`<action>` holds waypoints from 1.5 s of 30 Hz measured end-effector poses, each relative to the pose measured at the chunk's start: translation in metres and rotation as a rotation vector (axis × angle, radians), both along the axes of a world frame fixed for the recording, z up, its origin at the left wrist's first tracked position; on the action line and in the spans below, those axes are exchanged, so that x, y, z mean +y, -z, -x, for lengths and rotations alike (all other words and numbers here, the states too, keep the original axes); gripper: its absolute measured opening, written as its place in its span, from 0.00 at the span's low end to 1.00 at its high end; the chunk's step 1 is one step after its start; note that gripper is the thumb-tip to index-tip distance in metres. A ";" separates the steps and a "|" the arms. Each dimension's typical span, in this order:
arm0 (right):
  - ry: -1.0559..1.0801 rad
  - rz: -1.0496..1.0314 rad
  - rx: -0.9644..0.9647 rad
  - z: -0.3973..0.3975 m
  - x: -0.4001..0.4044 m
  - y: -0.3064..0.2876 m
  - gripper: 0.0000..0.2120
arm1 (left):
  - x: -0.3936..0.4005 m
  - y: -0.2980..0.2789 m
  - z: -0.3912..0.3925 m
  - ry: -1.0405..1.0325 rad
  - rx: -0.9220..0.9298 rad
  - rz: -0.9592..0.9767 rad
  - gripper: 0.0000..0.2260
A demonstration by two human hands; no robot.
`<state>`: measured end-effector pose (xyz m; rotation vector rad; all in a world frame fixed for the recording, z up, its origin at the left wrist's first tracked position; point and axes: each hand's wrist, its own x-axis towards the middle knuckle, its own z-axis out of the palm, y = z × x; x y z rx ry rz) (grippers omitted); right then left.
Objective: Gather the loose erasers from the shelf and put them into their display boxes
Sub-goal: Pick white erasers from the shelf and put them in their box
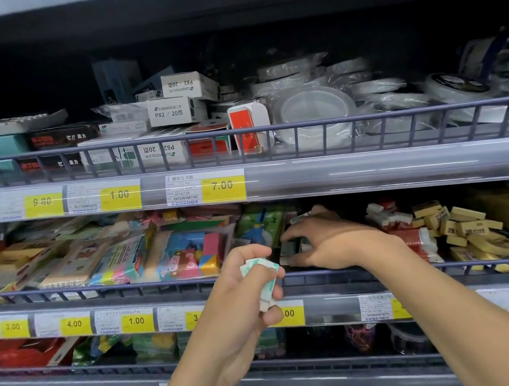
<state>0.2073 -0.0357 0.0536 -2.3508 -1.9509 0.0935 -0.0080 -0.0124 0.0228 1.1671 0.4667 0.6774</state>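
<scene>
Gathering in progress; boxing not yet visible.
Left hand [246, 292] gripping white-green erasers [262, 279] near shelf rail [460, 266]; right hand [325, 241] fingers curled, pinching at small packs behind it; yellow loose erasers [467, 228] remaining far right.

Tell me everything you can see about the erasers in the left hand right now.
The erasers are a small bunch of white blocks in pale green-and-white sleeves, matte like paper-wrapped rubber; how many I cannot tell. The left hand grips them, fingers curled round, with ends poking out above and below. They hang in the air before the middle shelf rail, touching only the hand.
</scene>
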 end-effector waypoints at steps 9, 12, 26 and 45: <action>-0.007 -0.207 0.304 -0.001 0.000 0.002 0.20 | 0.001 0.004 0.001 -0.104 -0.068 0.114 0.05; -0.154 -0.426 0.621 0.015 -0.022 -0.002 0.16 | 0.000 0.001 0.002 -0.131 -0.135 0.196 0.06; -0.401 -0.428 0.672 0.053 -0.058 -0.007 0.22 | -0.006 0.001 -0.003 -0.002 -0.128 0.082 0.09; 0.259 -0.105 0.020 -0.026 -0.012 0.014 0.23 | -0.003 -0.002 -0.001 -0.083 -0.163 0.202 0.07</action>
